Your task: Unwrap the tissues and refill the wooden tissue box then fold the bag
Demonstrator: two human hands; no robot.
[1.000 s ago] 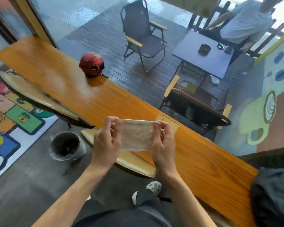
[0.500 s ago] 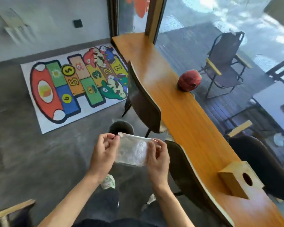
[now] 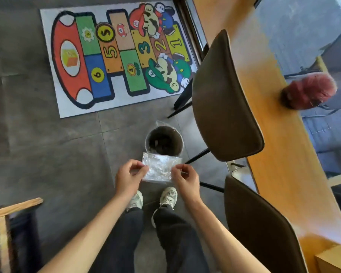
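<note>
Both pinching: my left hand (image 3: 128, 177) and right hand (image 3: 185, 179) hold the folded bag (image 3: 159, 168); bin (image 3: 164, 141) at twelve o'clock, chairs (image 3: 223, 99) at two.

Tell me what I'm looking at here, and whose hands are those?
A person wears a camera on their head, so you look down just as they do. Their left hand and right hand pinch the two ends of a folded clear plastic bag. Below it on the grey floor stands a round dark bin. On the right runs a long wooden counter with a red cap on it and two dark brown chairs beside it. A colourful hopscotch mat lies on the floor.
</note>
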